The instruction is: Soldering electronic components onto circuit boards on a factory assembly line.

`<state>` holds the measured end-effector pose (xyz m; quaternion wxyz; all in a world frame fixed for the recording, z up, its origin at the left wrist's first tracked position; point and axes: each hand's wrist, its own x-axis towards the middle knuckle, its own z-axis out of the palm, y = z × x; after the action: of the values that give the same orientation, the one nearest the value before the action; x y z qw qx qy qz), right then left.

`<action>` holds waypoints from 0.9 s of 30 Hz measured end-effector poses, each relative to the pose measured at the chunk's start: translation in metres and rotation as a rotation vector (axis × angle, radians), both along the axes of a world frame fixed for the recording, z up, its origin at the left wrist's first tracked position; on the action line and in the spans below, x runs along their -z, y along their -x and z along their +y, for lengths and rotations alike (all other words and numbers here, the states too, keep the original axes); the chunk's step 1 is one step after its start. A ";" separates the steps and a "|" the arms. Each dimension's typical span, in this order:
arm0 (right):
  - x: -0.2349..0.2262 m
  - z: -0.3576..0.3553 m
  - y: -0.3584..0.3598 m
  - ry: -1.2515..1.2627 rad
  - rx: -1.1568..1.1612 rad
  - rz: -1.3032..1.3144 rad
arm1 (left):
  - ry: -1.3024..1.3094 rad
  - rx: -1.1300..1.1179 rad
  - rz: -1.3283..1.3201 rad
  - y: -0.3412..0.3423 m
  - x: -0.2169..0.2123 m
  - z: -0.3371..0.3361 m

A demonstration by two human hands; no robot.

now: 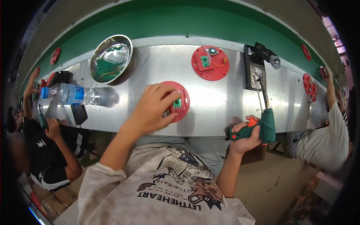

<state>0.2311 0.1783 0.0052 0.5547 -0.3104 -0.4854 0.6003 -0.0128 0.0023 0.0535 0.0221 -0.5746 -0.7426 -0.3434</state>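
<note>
Pale shirt (165,183) nearest, left hand (152,105) arches palm-down over a red disc (183,111).

At left is a clear plastic bottle (68,94) with a blue cap. A green panel (168,22) runs behind the silvery metal table (165,62).

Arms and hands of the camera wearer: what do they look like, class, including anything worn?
The left hand and right hand are bare: no gloves, watches or bracelets show. Loose, pale short sleeves leave the forearms uncovered; the matching shirt has a dark cartoon print.
</note>
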 end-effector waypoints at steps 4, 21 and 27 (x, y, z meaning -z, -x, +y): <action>0.000 0.007 -0.003 0.143 0.072 0.037 | -0.010 -0.064 0.146 0.065 -0.002 0.057; 0.011 0.008 -0.004 0.164 0.108 0.102 | 0.181 0.083 0.071 0.025 0.019 0.112; -0.004 0.003 0.004 0.125 0.101 0.076 | 0.157 0.392 -0.027 0.055 0.018 0.043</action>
<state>0.2270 0.1814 0.0088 0.5819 -0.3455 -0.4094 0.6119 -0.0676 0.0451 0.0359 -0.0999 -0.7035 -0.6412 -0.2898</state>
